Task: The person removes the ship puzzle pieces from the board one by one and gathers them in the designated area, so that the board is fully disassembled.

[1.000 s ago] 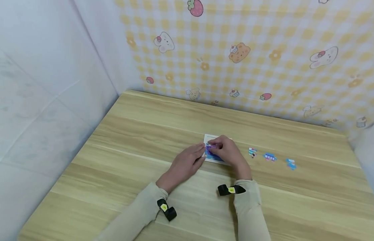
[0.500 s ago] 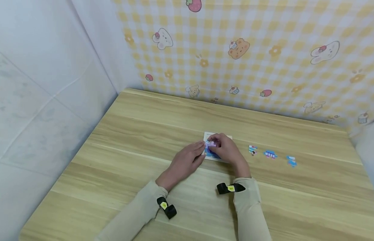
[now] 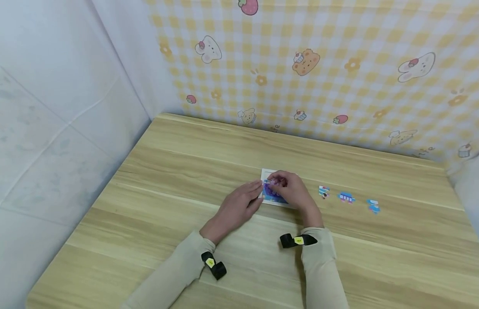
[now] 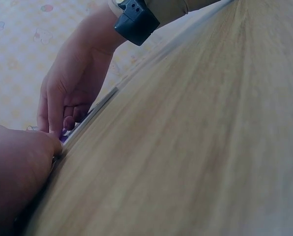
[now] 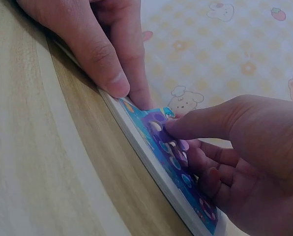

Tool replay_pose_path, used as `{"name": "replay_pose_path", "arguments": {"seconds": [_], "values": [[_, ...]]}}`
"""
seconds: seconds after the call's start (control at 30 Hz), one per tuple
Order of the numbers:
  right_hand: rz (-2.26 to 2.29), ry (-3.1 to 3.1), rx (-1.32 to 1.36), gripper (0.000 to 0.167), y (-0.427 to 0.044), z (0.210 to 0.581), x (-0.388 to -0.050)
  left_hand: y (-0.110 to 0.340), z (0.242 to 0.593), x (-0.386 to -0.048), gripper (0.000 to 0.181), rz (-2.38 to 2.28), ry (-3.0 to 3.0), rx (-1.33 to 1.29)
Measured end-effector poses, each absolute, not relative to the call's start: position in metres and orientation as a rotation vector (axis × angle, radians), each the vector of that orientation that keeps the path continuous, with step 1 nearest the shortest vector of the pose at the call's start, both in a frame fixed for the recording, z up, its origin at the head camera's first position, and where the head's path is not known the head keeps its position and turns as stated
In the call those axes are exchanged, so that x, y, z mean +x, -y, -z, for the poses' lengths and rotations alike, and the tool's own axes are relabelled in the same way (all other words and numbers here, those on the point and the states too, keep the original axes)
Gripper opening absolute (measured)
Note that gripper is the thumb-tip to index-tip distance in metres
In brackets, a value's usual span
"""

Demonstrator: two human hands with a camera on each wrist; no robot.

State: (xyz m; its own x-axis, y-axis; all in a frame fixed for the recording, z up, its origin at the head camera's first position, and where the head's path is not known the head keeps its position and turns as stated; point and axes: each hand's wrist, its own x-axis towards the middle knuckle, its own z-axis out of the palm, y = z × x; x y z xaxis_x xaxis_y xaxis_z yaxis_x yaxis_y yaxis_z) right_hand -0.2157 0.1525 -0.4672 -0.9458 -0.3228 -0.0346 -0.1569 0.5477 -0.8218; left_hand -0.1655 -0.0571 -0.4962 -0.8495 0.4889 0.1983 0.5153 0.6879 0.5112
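Observation:
A small puzzle board (image 3: 266, 172) with a white frame and a blue-purple picture lies flat on the table. My left hand (image 3: 237, 206) rests at its left edge, thumb and fingers nearly straight and touching the frame. Over the board's right part, my right hand (image 3: 296, 189) pinches a purple puzzle piece (image 5: 181, 156) between thumb and fingers, low against the picture. Much of that piece is hidden by the fingers, and I cannot tell whether it lies flat in the picture. The left wrist view shows both hands meeting at the board, mostly hiding it.
Three loose puzzle pieces lie in a row to the right of the board: a striped one (image 3: 323, 192), a blue one with pale squares (image 3: 346, 197) and a light blue one (image 3: 373, 206). A yellow checked cloth (image 3: 328, 98) hangs behind the wooden table (image 3: 177, 171).
My right hand has shifted slightly, its thumb and fingers moving over the purple part of the picture. The left hand keeps its place on the frame. The view has tilted a little.

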Motion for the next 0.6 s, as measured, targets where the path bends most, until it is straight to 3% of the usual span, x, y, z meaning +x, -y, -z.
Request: {"name": "replay_pose_path", "arguments": {"seconds": [0.3,0.6], "values": [[1.431,-2.572,-0.379,0.012,-0.152,0.469,-0.222,0.063,0.497,-0.174,0.045,0.905,2.832,-0.864],[1.411,-2.606,-0.363,0.012,-0.147,0.471,-0.227,0.068,0.500,-0.184,0.033,0.928,2.768,-0.894]]}}
